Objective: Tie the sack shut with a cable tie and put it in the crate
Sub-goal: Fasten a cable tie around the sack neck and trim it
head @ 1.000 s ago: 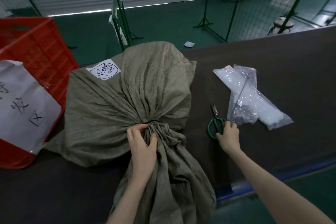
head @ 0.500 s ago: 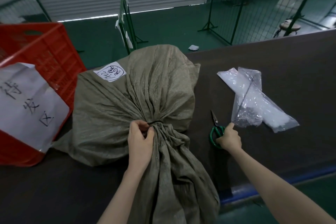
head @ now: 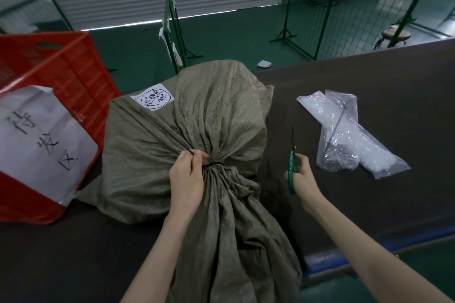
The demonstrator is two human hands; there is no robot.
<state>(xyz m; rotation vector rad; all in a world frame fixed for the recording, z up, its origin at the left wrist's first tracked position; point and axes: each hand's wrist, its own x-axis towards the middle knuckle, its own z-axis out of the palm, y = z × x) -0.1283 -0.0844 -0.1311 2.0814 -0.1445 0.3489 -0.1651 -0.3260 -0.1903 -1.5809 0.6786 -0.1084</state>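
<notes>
A full olive-grey woven sack (head: pixel 187 145) lies on the dark table (head: pixel 369 86), its gathered neck pointing toward me. A black cable tie (head: pixel 213 164) circles the neck. My left hand (head: pixel 187 179) rests on the neck and pinches the tie's thin tail between thumb and fingers. My right hand (head: pixel 304 177) holds green-handled scissors (head: pixel 292 167) lifted just off the table, to the right of the neck, blades pointing away. The red plastic crate (head: pixel 61 76) stands at the left, touching the sack, with a white paper sign on its side.
Clear plastic bags of white cable ties (head: pixel 349 135) lie on the table to the right. The table's blue front edge (head: pixel 327 256) runs near my right forearm. Green metal fence stands (head: pixel 172 27) and a stool (head: pixel 395 38) are on the green floor beyond.
My right hand has picked the scissors up off the table and turned them upright. My left hand shifted on the neck and now pinches the tie's tail.
</notes>
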